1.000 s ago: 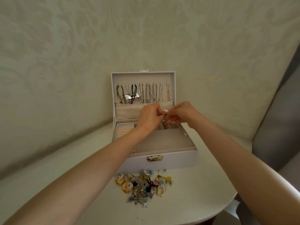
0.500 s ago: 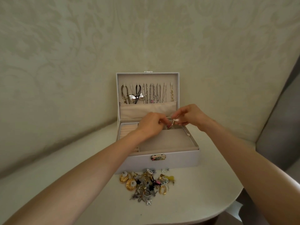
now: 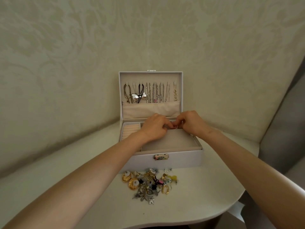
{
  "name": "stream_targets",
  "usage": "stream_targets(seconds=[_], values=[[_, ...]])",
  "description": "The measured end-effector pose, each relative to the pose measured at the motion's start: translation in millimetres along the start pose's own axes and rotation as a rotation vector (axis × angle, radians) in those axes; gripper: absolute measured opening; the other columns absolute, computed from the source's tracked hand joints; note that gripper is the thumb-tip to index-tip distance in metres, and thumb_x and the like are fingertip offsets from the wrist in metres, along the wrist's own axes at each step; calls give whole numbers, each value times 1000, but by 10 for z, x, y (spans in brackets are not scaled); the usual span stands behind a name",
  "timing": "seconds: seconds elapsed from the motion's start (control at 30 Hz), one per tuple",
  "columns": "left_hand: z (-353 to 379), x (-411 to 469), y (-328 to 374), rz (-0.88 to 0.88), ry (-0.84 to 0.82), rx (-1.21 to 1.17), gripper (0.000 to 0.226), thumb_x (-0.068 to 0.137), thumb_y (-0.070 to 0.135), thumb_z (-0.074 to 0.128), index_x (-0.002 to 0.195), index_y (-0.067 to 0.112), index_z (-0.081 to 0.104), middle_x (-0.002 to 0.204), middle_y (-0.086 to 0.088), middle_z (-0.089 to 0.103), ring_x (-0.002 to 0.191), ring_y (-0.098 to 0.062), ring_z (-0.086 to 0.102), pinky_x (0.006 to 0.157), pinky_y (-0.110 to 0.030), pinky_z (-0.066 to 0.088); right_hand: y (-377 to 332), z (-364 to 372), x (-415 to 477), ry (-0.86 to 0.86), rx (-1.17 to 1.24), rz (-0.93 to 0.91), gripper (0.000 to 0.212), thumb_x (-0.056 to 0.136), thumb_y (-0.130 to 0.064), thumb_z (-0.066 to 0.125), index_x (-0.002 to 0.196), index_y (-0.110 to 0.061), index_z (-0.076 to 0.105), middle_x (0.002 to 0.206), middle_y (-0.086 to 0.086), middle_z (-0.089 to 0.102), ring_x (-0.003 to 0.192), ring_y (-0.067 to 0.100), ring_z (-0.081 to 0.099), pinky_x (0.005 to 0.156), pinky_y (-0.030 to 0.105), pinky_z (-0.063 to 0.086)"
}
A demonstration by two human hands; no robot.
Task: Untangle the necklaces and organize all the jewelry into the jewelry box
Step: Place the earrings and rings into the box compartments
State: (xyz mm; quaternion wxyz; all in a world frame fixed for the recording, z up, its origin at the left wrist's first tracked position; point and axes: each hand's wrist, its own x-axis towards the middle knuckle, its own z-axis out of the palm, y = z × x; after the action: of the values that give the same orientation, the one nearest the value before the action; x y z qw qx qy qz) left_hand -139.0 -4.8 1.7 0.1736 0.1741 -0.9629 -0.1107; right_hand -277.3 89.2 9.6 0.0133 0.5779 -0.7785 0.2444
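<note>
The left hand [image 3: 155,128] and the right hand [image 3: 191,123] meet over the back of the open jewelry box [image 3: 181,160], knuckles up and fingers curled inward. Between their fingertips both pinch a small piece of jewelry [image 3: 176,127], silvery with a hint of pink; it is too small to tell what kind. It hangs just above the far edge of the wide grey tray [image 3: 171,142] that fills most of the box. Left of the tray, partly behind the left wrist, is a compartment of cream ring rolls [image 3: 132,128].

The lid [image 3: 151,73] stands upright against the wall. A row of necklaces [image 3: 153,94] hangs inside it, their lower ends tucked into a cream pocket [image 3: 151,109]. A metal clasp [image 3: 161,157] sits in the middle of the box's front wall.

The box stands at the back of the pale table [image 3: 211,195]. Just in front of it, toward the near edge, lies a loose pile of jewelry [image 3: 149,184], gold, silver and black pieces touching and overlapping.
</note>
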Motion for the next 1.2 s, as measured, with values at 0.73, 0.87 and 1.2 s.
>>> stream_targets(seconds=[0.73,0.87,1.2], values=[[-314,-1287,-162,376,-125,101,20,74,39,74,86,28,64,144,11,31,133,-5,17,108,-24,16,-814,368,-1279,-54,8,-309,27,85,-25,64,110,-35,68,84,0,72,81,24,64,69,25,37],[-366,-1342,-193,322,-130,41,19,76,40,74,88,27,65,143,18,27,133,-1,14,109,-20,14,-818,349,-1258,-65,1,-313,24,87,-27,63,110,-32,69,88,1,71,85,25,63,70,27,39],[-433,-1440,-148,255,-292,130,43,69,54,73,101,30,59,145,20,13,131,-1,4,102,-6,-2,-757,354,-1266,-32,-36,-272,19,89,-26,57,104,-27,70,81,-3,71,77,18,63,65,25,37]])
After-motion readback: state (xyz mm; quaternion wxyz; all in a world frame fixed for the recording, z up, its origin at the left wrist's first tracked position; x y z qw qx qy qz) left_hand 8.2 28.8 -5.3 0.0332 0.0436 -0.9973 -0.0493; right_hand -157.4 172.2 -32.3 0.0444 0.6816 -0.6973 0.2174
